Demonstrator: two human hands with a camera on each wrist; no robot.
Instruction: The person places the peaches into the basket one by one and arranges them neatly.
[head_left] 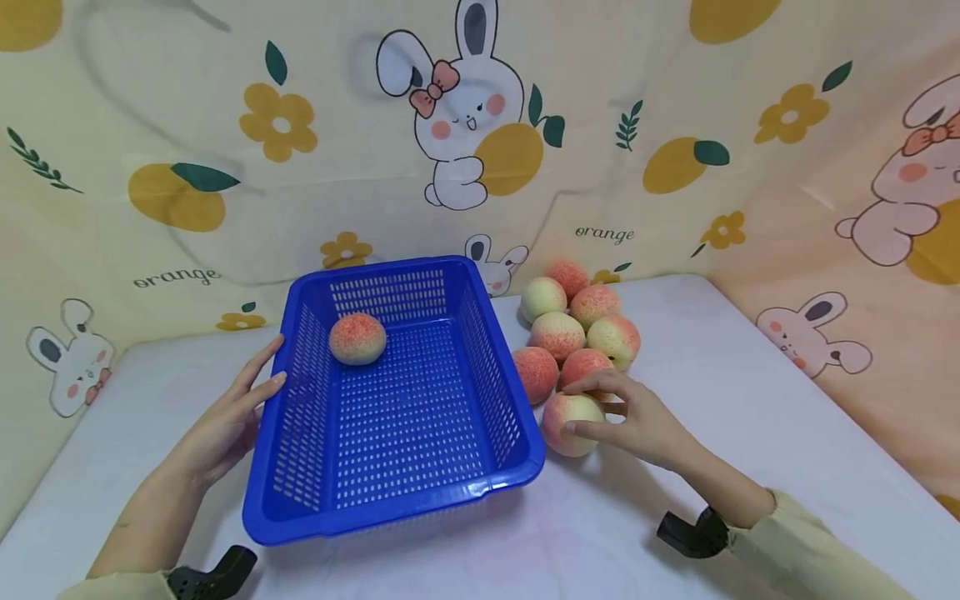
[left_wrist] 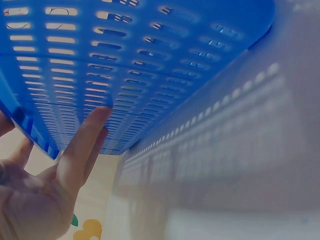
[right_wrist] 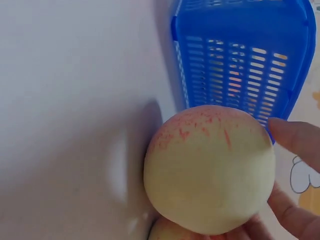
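A blue plastic basket [head_left: 405, 517] with slotted sides stands in the middle of the head view, a single peach [head_left: 357, 338] lying inside near its far left corner. My left hand [head_left: 225, 421] holds the basket's left rim; in the left wrist view, fingers of that hand [left_wrist: 52, 187] press against the slotted outer wall. Just right of the basket, my right hand [head_left: 633, 421] grips a pale yellow peach with a pink blush [head_left: 567, 435], thumb on the near side and fingers over the top. In the right wrist view this peach [right_wrist: 210, 172] largely covers the fingers behind it.
Beyond the gripped peach, several more red and yellow peaches [head_left: 557, 336] are clustered along the basket's right side. Everything is on a table with a white cover [head_left: 720, 375]. Behind it hangs a cloth [head_left: 315, 217] printed with rabbits and oranges.
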